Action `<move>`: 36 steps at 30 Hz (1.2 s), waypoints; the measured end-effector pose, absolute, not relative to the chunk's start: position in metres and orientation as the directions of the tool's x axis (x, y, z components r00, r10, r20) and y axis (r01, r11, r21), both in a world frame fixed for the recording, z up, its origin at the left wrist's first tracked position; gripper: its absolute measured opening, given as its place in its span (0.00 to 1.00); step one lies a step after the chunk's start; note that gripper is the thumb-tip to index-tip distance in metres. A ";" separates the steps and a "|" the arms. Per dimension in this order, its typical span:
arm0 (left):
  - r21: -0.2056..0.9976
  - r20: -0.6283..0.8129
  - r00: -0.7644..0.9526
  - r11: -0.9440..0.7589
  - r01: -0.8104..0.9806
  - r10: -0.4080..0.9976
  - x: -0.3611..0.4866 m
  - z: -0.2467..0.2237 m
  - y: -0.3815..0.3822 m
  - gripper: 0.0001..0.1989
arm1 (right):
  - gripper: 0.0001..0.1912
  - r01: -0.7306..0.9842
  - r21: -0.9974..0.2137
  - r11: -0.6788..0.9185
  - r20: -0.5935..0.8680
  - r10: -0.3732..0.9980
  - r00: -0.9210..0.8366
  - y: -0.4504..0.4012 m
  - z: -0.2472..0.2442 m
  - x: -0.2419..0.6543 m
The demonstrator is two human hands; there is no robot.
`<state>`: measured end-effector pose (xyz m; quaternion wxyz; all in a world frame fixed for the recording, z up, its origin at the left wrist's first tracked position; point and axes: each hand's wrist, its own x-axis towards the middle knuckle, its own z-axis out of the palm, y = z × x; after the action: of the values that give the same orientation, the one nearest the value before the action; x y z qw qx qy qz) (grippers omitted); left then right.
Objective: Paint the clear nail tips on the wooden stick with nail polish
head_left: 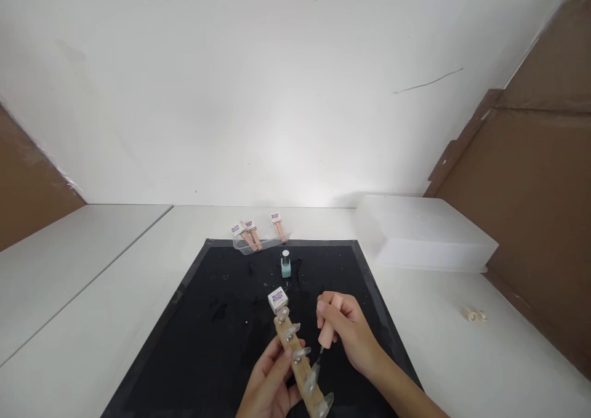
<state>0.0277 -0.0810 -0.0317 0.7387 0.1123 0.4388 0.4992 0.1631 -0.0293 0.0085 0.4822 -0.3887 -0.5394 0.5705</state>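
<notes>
My left hand (272, 381) is closed around a wooden nail display stand (300, 369), a narrow bar carrying several clear false nail tips (292, 330). The bar slants from the middle of the mat toward the bottom of the view. My right hand (348, 329) grips a nail polish brush (327, 333) by its peach handle. Its dark bristle end points down at one of the lower nail tips (313, 378) and appears to touch it. Just beyond the bar's far end sits a white square-topped piece (277, 297) with a purple flower label.
A teal nail polish bottle (285, 265) stands on the black mat (198, 338). Behind it, a clear tray (249, 247) holds several peach-handled bottles (248, 238). At the right are a frosted white box (425, 233) and small cream rings (474, 314). Walls enclose the table.
</notes>
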 end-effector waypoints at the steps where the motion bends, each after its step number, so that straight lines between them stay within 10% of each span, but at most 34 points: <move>1: 0.605 -0.537 0.113 0.475 -0.638 0.836 0.028 -0.032 -0.081 0.29 | 0.19 -0.133 -0.990 0.051 0.083 0.965 -0.247 -0.030 0.009 0.163; 36: 0.588 -0.539 0.109 0.466 -0.661 0.835 0.028 -0.031 -0.080 0.26 | 0.20 -0.106 -0.984 0.143 0.167 0.948 -0.271 -0.030 0.010 0.166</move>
<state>0.0284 -0.0803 -0.0306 0.7380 0.1005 0.4341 0.5068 0.1661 -0.0303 0.0102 0.4830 -0.3623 -0.5814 0.5453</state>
